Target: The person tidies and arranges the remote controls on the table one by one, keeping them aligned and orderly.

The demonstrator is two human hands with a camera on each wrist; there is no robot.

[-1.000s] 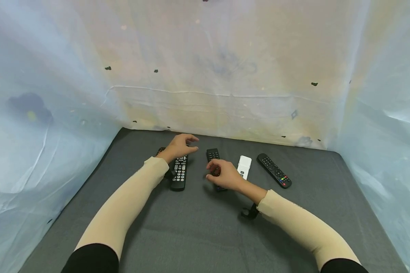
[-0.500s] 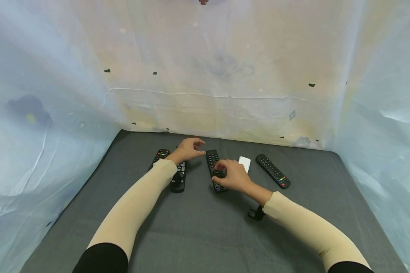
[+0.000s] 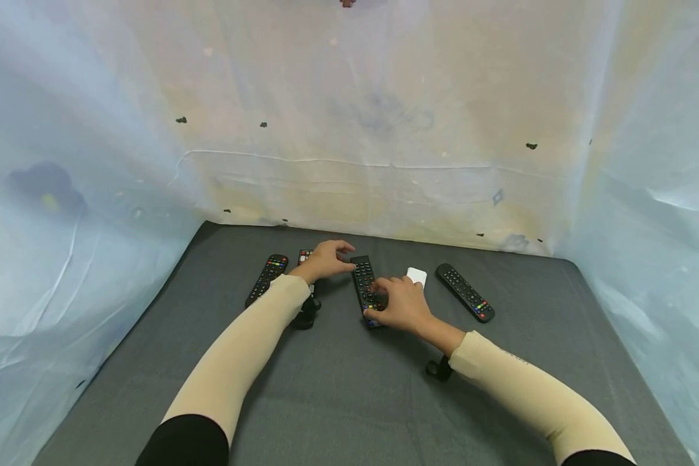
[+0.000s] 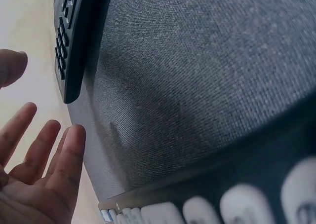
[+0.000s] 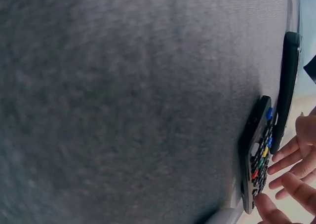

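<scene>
Surface: dark grey fabric mat (image 3: 349, 388), weave visible in both wrist views.
Right hand (image 3: 404, 304): rested on near end of middle black remote (image 3: 366, 288), fingers curled over its lower buttons, thumb at its near edge; gripped it.
Middle remote: lay flat mid-mat, long axis running away from the person; coloured keys showed in right wrist view (image 5: 260, 157).
Left hand (image 3: 326, 259): fingers relaxed, loosely spread, tips at far end of that remote; held nothing.
Other remotes: one under left forearm (image 3: 306, 309), one further left (image 3: 266, 279), white one (image 3: 417, 276) behind right hand, black one far right (image 3: 465, 292).
Writing: none legible; button print too small.
Room: crinkled pale plastic sheeting (image 3: 349, 129) on three sides.
</scene>
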